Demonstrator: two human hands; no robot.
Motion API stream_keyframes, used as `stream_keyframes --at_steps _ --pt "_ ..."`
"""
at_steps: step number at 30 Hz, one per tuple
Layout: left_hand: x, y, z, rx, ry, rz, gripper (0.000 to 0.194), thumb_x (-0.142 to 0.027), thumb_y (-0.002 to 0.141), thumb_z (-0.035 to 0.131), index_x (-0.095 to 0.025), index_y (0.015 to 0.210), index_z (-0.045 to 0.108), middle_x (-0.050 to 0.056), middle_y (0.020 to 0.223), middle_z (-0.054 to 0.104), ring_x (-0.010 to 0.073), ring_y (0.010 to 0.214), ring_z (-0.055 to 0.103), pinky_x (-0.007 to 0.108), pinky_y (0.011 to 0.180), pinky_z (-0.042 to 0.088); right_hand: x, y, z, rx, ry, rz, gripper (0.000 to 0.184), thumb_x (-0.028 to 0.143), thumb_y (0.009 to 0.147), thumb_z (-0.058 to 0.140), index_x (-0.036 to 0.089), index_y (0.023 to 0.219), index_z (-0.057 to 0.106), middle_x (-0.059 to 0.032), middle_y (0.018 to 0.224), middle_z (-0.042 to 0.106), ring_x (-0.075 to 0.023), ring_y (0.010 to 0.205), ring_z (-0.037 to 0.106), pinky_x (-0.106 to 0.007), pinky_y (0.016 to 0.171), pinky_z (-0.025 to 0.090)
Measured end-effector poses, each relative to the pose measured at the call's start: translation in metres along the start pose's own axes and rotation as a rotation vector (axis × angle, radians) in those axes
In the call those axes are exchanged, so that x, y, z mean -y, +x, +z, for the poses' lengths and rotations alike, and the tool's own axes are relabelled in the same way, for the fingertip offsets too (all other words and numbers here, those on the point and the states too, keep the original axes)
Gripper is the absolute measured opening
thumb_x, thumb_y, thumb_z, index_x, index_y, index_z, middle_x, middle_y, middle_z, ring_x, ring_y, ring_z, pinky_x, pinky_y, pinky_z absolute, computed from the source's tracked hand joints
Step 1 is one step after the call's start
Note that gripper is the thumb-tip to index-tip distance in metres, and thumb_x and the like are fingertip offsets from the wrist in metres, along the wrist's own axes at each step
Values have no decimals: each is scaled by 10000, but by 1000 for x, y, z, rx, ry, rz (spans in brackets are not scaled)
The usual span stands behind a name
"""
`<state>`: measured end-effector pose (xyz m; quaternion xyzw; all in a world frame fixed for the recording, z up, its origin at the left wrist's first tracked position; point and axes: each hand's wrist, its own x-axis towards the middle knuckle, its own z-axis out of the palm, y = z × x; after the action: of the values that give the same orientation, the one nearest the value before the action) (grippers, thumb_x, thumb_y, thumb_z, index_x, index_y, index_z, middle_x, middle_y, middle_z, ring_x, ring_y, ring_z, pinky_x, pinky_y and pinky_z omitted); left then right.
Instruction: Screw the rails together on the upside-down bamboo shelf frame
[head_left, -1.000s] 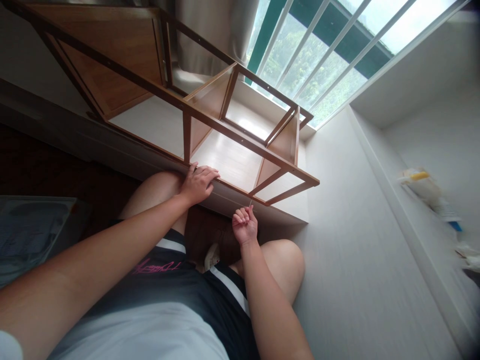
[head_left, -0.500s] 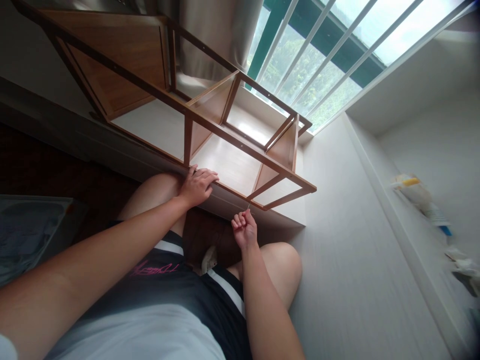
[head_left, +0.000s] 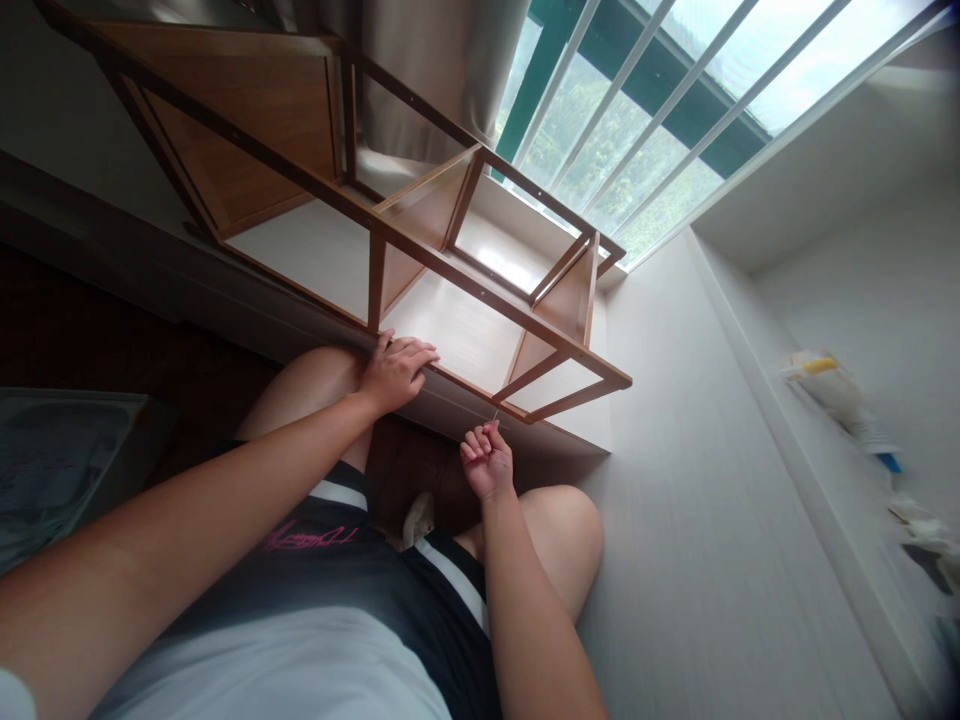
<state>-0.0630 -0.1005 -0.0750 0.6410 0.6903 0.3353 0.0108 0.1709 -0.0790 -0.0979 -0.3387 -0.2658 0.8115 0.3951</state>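
Observation:
A brown wooden shelf frame (head_left: 427,235), with several panels fixed between its rails, lies on its side on a pale ledge. My left hand (head_left: 396,372) rests with bent fingers over its near lower rail, beside an upright, holding it. Close to the right end of that rail is my right hand (head_left: 486,458), its fingers curled in a pinch. From the pinch a thin metal rod (head_left: 495,414), looking like a hex key, reaches up to the rail. Its lower part is hidden in my fingers, and the spot where it meets the wood is too small to make out.
Behind the frame are a silvery curtain (head_left: 431,80) and a barred window (head_left: 622,130). A pale wall panel (head_left: 705,470) rises at the right, with a shelf of small items beyond. At the left a clear plastic box (head_left: 67,450) stands on the dark floor.
My right hand has shifted very slightly left and turned a little, along with the thin rod. The left hand and the shelf frame stay nearly where they were.

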Motion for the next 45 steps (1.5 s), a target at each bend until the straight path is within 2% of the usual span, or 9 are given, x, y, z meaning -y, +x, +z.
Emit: stream_keyframes --at_steps 5,10,13,17,25,29,33,38,45 --pt "1 0 0 -5 -4 1 393 -171 807 487 -302 1146 636 11 1283 640 252 1245 511 551 1188 93 -3 -1 -1 -167 -320 -121 335 517 856 595 219 746 490 97 498 322 -96 433 308 -224 445 309" --pt "1 0 0 1 -6 7 385 -175 810 488 -302 1145 631 10 1288 636 253 1246 511 548 1192 83 9 -10 -1 -515 -1106 -454 379 571 821 598 229 748 452 56 592 468 -127 525 421 -249 554 332" --pt "0 0 0 4 0 2 386 -175 811 487 -303 1146 630 9 1288 635 251 1246 509 549 1196 68 16 -13 2 -533 -1512 -492 386 546 899 489 227 686 441 33 605 486 -144 571 444 -247 584 293" --pt "1 0 0 7 2 -4 397 -171 804 492 -310 1148 631 8 1286 636 254 1248 508 554 1195 63 18 -12 6 -528 -1749 -451 414 494 963 383 222 667 485 2 620 543 -161 578 457 -249 565 233" --pt "0 0 -1 14 3 3 378 -178 813 488 -302 1140 632 9 1287 636 248 1246 509 545 1194 87 29 -11 11 -465 -1897 -360 438 474 977 392 202 694 587 -81 652 616 -203 594 548 -288 584 299" --pt "-1 1 -2 20 2 -6 377 -179 811 500 -305 1140 634 11 1283 639 256 1236 513 553 1185 108 40 -9 16 -406 -1910 -351 411 430 942 500 189 615 563 -107 644 607 -237 655 604 -324 623 355" --pt "-2 2 0 12 -4 -20 365 -185 808 510 -307 1126 643 6 1277 641 261 1221 519 554 1178 124 48 -3 20 -314 -1776 -314 391 272 848 658 195 507 482 -52 539 518 -251 729 619 -349 686 383" --pt "-1 3 2 -2 -8 -27 355 -187 810 508 -309 1113 648 9 1263 647 256 1214 525 549 1181 122 48 9 17 -249 -1709 -294 429 128 767 699 205 444 428 14 445 351 -220 658 571 -338 669 355" --pt "2 3 3 -7 -32 -15 361 -181 808 498 -300 1115 648 14 1256 646 251 1214 524 537 1190 112 45 8 9 -177 -1595 -349 474 171 851 630 229 455 375 31 476 294 -156 542 411 -314 632 298"
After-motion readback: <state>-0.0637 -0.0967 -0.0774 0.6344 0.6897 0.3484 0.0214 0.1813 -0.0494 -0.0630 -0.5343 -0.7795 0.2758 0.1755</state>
